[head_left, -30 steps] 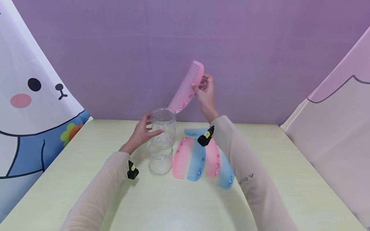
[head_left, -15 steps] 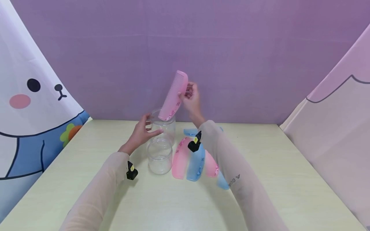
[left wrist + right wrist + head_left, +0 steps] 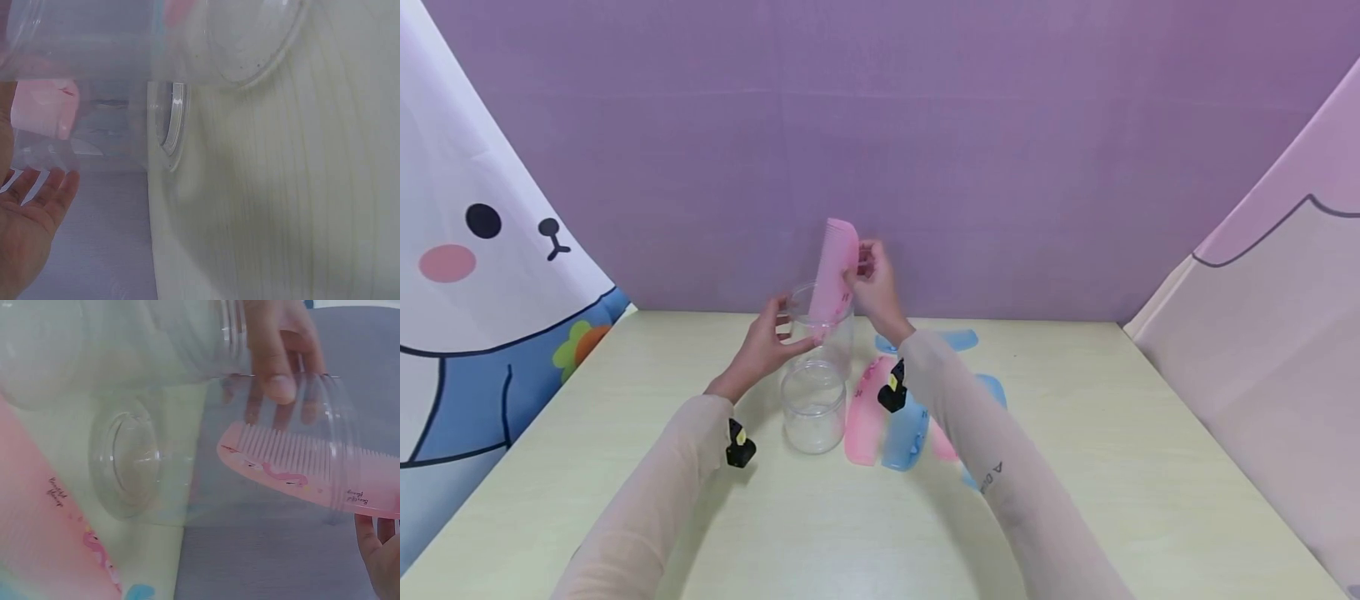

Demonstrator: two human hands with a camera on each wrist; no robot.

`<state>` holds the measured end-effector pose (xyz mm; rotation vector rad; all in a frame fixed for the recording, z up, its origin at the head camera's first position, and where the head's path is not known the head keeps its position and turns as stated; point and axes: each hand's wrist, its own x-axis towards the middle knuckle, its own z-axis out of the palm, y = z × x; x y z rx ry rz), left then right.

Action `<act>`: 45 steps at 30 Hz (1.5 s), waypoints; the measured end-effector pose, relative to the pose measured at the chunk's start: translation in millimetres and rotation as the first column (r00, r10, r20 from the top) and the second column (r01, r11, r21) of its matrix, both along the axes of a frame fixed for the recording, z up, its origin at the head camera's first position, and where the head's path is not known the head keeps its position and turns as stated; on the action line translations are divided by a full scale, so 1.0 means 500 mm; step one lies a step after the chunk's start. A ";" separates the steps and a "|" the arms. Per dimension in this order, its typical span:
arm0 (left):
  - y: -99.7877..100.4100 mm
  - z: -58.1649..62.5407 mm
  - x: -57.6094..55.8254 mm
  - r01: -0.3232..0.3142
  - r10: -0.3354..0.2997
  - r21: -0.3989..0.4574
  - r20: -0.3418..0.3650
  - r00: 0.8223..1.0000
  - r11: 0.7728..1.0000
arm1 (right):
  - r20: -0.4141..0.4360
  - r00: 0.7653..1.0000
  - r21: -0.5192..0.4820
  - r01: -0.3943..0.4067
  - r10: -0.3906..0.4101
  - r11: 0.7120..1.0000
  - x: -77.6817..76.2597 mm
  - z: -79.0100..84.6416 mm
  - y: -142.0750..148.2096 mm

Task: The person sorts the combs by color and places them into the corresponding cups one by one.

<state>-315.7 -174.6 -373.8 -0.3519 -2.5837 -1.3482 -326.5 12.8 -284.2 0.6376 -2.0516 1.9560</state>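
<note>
In the head view a pink comb (image 3: 835, 258) stands nearly upright, its lower end inside the rear clear plastic jar (image 3: 841, 354). My right hand (image 3: 876, 287) pinches the comb by its spine, above the jar's rim. The right wrist view shows flamingo prints on the comb (image 3: 275, 459) through the jar wall, its end well above the jar's bottom. Around the rear jar's left side my left hand (image 3: 763, 346) holds on, thumb in front and fingers behind. A second clear jar (image 3: 814, 425) stands just in front of it.
Right of the jars lie a pink comb (image 3: 867, 421) and a blue comb (image 3: 906, 437), with more combs partly under the right sleeve (image 3: 970, 417). Another blue comb (image 3: 958, 339) lies farther back. A purple backdrop (image 3: 1000, 167) rises behind the table (image 3: 775, 533).
My right hand has moved left and down, bringing the comb from beside the rear jar's rim to inside its mouth, more upright. The left hand and both jars stay about where they were.
</note>
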 end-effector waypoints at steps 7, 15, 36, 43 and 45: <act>-0.001 0.000 0.003 0.002 -0.001 0.007 -0.020 1.000 1.000 | -0.042 0.999 0.038 -0.008 0.010 0.999 0.004 -0.015 -0.007; -0.004 0.000 0.002 0.008 -0.008 0.014 -0.029 1.000 1.000 | -0.074 0.997 0.086 -0.020 0.027 0.996 0.011 -0.015 -0.011; -0.004 0.001 0.006 0.008 -0.008 0.024 -0.015 1.000 1.000 | -0.128 0.991 0.162 0.071 -0.050 0.984 -0.046 -0.055 -0.025; -0.004 0.003 0.008 0.010 -0.009 0.032 -0.011 1.000 0.999 | -0.145 0.986 0.172 0.109 -0.084 0.979 -0.057 -0.054 -0.027; -0.004 0.003 0.008 0.010 -0.010 0.034 -0.010 1.000 0.999 | -0.142 0.985 0.178 0.122 -0.097 0.976 -0.061 -0.055 -0.027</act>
